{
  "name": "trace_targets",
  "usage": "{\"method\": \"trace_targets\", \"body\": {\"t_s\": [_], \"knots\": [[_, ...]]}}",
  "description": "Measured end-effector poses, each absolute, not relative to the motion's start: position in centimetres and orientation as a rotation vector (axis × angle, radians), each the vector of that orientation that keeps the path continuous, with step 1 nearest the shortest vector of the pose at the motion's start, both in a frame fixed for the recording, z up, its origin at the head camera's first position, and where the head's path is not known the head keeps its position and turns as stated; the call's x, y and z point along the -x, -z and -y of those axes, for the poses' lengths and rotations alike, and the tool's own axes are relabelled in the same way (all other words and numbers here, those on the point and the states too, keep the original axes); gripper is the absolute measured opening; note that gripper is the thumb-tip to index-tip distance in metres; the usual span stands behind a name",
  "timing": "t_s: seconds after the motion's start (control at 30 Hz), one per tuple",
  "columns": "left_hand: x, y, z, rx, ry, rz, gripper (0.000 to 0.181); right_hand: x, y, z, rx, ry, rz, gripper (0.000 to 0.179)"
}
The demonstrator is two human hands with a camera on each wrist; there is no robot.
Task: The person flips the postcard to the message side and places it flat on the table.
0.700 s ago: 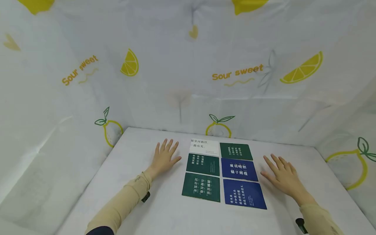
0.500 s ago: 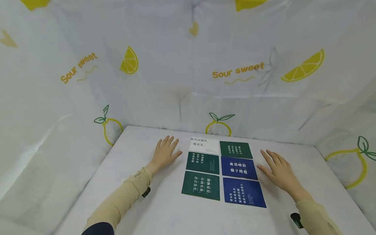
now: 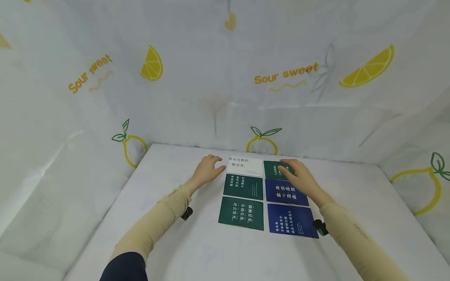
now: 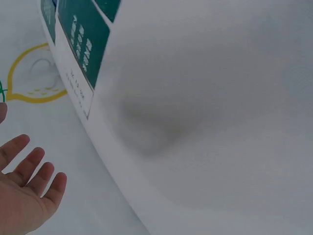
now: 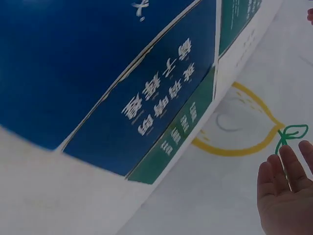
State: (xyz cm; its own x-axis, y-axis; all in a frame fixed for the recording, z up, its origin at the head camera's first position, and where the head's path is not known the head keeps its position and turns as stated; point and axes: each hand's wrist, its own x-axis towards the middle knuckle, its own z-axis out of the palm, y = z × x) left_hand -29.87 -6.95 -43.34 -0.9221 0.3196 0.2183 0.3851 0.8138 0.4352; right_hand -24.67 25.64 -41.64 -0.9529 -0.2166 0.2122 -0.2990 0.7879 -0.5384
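Printed cards lie flat in two columns of three on the white table. In the left column, a white card (image 3: 251, 164) is farthest back, with a green card (image 3: 249, 191) and another green card (image 3: 225, 212) nearer. On the right are a far green card (image 3: 270, 168), a middle blue card (image 3: 272, 185) and a near blue card (image 3: 301, 220). My left hand (image 3: 206, 171) hovers left of the white card, fingers loosely bent and nothing held. My right hand (image 3: 301, 178) hangs above the far green and middle blue cards, overlapping both, its palm bare in the right wrist view.
A white cloth backdrop (image 3: 190, 109) with printed lemons rises behind and beside the white table (image 3: 197, 249). Dark camera mounts (image 3: 320, 227) sit under the sleeved wrists.
My right hand has moved left from beside the cards to over the far right ones. The left hand has shifted slightly right, its fingers more bent. The head view has tilted up a little.
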Motion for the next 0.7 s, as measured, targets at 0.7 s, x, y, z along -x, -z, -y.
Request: {"method": "trace_targets", "body": {"t_s": [0.7], "knots": [[33.1,44.6,2.6,0.358,1.202,3.052,0.046,30.2,45.9,-20.2,-0.048,-1.288,2.958,0.051]]}}
